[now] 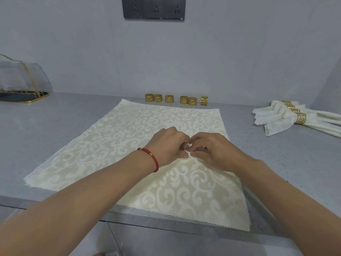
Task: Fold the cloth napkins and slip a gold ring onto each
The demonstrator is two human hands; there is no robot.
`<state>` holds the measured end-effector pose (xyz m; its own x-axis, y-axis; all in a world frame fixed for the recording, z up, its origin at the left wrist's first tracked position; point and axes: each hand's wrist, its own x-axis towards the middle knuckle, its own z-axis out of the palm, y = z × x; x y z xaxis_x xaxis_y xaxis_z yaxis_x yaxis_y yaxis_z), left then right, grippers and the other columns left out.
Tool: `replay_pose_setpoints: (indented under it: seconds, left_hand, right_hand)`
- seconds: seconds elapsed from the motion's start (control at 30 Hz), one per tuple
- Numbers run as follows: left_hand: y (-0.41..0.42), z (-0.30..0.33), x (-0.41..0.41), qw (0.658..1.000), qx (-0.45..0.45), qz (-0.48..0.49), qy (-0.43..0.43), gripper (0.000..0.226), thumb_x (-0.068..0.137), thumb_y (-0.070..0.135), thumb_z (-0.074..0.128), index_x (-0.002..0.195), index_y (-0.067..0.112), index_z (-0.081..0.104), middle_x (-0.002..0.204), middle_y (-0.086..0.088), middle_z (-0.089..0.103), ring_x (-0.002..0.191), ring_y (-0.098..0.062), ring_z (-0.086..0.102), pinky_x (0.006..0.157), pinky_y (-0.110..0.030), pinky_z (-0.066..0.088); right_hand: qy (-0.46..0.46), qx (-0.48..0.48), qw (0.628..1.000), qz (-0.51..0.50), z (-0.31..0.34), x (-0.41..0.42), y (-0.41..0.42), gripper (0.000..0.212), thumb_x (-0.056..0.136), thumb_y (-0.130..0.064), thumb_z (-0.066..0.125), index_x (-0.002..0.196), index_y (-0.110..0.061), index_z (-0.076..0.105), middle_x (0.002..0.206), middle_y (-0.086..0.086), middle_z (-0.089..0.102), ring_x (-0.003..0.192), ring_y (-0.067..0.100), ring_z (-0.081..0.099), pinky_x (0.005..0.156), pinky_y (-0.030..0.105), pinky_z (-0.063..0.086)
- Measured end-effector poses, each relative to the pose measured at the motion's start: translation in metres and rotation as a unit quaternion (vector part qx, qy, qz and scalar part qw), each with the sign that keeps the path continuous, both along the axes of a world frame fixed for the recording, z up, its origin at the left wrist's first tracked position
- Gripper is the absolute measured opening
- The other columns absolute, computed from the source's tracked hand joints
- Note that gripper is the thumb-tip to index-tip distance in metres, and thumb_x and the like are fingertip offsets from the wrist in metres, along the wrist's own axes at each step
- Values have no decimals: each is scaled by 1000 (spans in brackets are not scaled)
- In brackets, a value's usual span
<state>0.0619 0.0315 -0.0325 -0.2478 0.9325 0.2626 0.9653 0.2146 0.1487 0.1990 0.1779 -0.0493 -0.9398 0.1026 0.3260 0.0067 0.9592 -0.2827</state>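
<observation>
A cream patterned napkin (129,145) lies spread flat on the grey counter (36,135), its near edge overhanging the front; at its middle the left hand (168,145) and right hand (212,150) meet, fingers curled, both pinching up a small peak of the cloth; beyond, 6 gold rings (177,99) stand in a row near the wall; far right, finished ringed napkins (287,117) lie bundled together.
</observation>
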Motion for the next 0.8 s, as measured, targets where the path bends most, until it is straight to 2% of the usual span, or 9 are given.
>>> replay_pose_setpoints:
  seconds: [0.1,0.23,0.33,0.47,0.6,0.7,0.8]
  left_hand:
    - [11,6,9,999,-45,4,23,35,79,23,74,63,24,42,64,7,45,77,-24,56,56,-29,34]
    - [17,13,13,996,-82,10,33,39,77,27,79,67,23,41,69,6,39,75,-23,50,61,-30,37]
    - [17,18,12,994,-102,5,26,44,80,22,75,65,26,34,70,5,41,70,-21,46,53,-26,31]
    - [21,22,16,994,-107,-2,14,41,79,14,73,65,23,35,72,2,42,59,-14,43,48,-24,34]
    - [25,14,11,996,-85,1,-10,40,75,12,74,64,24,37,74,2,42,72,-22,53,55,-29,43]
    - [23,11,0,997,-62,13,-40,36,71,13,77,66,21,43,76,0,47,75,-23,55,57,-32,49]
    - [21,17,-22,996,-43,49,-55,38,71,17,80,66,21,43,79,-1,49,80,-24,55,58,-29,45]
  right_hand:
    - [-3,22,1000,-1,2,2,-3,16,91,-18,70,99,-25,81,113,-9,72,98,17,67,81,43,54]
    - [1,-11,1000,10,0,0,0,15,90,-18,75,100,-27,82,108,-11,75,97,12,68,82,41,55]
    - [3,-52,999,10,1,1,4,17,90,-17,75,101,-28,83,109,-14,75,99,7,69,85,37,55]
    - [2,-49,999,16,2,4,7,22,90,-16,75,103,-32,82,106,-13,76,96,8,68,84,33,53]
    - [4,-84,996,16,5,4,14,22,91,-19,75,101,-36,82,108,-22,75,100,-1,67,81,16,50]
    - [5,-150,988,-22,15,-5,19,20,96,-21,66,95,-32,82,103,-24,75,101,1,69,82,18,53]
    - [37,-200,976,-72,22,-22,29,20,97,-29,64,95,-24,83,98,-20,77,93,-2,69,78,13,50]
